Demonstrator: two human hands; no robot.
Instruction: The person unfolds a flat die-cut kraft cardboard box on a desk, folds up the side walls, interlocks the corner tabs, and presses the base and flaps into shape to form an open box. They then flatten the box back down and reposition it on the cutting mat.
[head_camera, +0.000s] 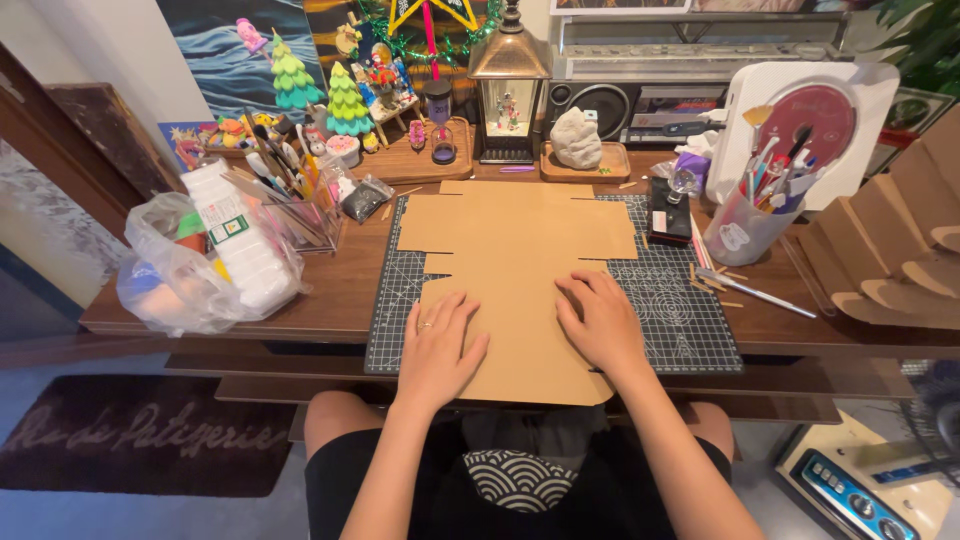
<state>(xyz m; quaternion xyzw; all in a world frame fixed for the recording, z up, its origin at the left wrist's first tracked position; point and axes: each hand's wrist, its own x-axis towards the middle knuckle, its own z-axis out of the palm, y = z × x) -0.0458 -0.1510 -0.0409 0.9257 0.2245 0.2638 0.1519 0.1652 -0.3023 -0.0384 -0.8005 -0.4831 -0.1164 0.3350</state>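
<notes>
Wooden worktop (330, 290) carrying a dark cutting mat (680, 320) under a flat cardboard sheet (520, 240). Left hand (437, 345) at 7 o'clock and right hand (600, 320) at 5 o'clock, both open, palms flat on it, gripping nothing.

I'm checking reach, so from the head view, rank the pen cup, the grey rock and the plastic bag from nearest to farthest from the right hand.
From the right hand:
1. Pen cup, right side of the desk.
2. Grey rock, at the back on a wooden tray.
3. Plastic bag, far left edge.

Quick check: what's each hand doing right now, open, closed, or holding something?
Left hand: open, flat on the brown cardboard sheet, holding nothing.
Right hand: open, palm down on the same sheet, holding nothing.
</notes>
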